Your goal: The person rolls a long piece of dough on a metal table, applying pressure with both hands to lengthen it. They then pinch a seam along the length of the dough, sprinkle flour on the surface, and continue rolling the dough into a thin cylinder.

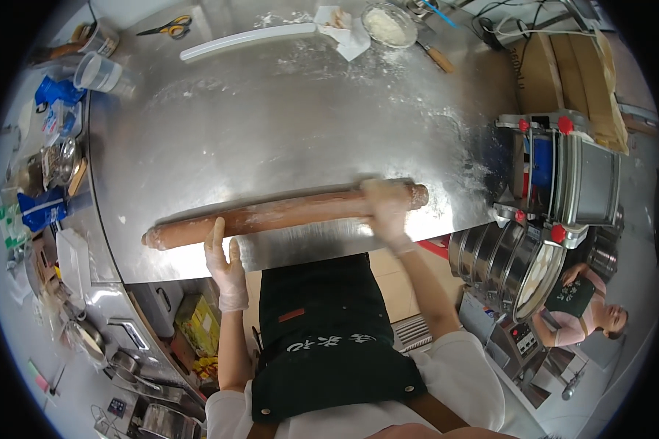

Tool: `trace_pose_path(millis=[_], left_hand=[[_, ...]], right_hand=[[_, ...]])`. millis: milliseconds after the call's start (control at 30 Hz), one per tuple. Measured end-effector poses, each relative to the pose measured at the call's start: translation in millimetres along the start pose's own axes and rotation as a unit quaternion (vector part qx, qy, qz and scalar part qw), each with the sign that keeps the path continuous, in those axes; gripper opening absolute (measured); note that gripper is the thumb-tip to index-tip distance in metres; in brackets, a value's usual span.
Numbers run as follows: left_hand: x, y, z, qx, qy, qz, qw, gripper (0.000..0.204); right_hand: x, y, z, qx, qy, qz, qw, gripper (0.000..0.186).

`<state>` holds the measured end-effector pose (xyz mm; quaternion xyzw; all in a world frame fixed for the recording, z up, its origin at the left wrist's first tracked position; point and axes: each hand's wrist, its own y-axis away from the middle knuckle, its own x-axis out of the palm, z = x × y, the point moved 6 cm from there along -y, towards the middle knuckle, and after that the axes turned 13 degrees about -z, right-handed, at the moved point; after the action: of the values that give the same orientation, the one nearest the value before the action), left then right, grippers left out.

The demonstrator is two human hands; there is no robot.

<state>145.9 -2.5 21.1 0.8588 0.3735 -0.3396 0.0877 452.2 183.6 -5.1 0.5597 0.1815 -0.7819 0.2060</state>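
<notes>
A long brown roll of what looks like dough point(285, 214), dusted with flour, lies across the near part of the steel table point(285, 132). My left hand point(224, 263), in a clear thin glove, is at its near side left of the middle. Its fingers are spread, the longest reaching onto the roll, and grip nothing. Over the roll near its right end lies my right hand point(388, 208), also gloved. Motion smears that hand, so its fingers cannot be made out. Loose flour marks the tabletop around the roll.
Along the far edge lie scissors point(174, 28), a long white strip point(249, 41), a bowl of flour point(389, 25) and a wooden-handled tool point(438, 57). A metal machine with red knobs point(564, 172) and stacked steamers point(501, 263) stand right. Plastic tubs point(99, 73) stand left. A co-worker point(589, 304) is at far right.
</notes>
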Motion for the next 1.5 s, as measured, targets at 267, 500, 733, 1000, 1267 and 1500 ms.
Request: trace_pose_path(millis=[267,500,733,1000,1267,1500], left_hand=[[161,62,-116,0.257,-0.025,0.170,0.951,0.074],[251,-37,-155,0.280,-0.231,0.060,0.930,0.062],[228,30,-129,0.288,-0.193,0.165,0.923,0.068],[265,-45,-150,0.264,-0.253,0.039,0.930,0.065],[285,37,-167,0.328,-0.101,0.235,0.910,0.074],[305,-43,-191,0.286,-0.197,0.203,0.916,0.065]], right_hand=[[7,75,-26,0.089,-0.038,-0.167,0.981,0.071],[-6,-85,-45,0.024,0.045,-0.184,0.982,0.053],[10,8,-40,-0.015,0.026,-0.152,0.988,0.057],[-11,-75,-78,0.012,-0.032,-0.127,0.991,0.055],[-3,-15,-92,-0.088,-0.006,-0.068,0.994,0.070],[-15,-92,-112,0.002,-0.117,-0.157,0.981,0.050]])
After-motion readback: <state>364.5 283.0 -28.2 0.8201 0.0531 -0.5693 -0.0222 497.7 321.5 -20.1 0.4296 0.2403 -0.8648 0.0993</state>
